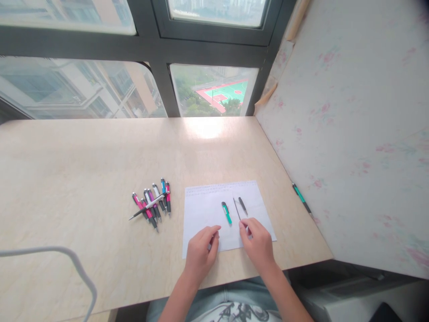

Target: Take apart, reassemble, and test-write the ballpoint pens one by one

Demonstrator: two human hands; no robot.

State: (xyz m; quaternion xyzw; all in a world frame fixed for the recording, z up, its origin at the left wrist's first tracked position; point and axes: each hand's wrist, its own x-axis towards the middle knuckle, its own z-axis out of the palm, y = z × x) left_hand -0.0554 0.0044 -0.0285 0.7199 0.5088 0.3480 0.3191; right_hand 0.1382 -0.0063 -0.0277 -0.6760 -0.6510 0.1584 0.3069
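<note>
My right hand (258,241) pinches the near end of a thin dark pen refill (236,208), which points away from me over a sheet of paper (203,212). On the sheet, left of the refill, lies a green pen barrel (227,213) with a dark clip end. A black pen grip section (242,205) lies just right of the refill. My left hand (203,250) is over the sheet's near left part with thumb and fingers drawn together. Whatever may be between those fingers is too small or hidden to make out.
Left of the paper is a pile of several pens (154,208) in pink, purple, blue and white. A whole green pen (301,199) lies along the wall (351,134) at the right. A grey cable (72,257) arches at the lower left. Windows stand behind the table (83,165).
</note>
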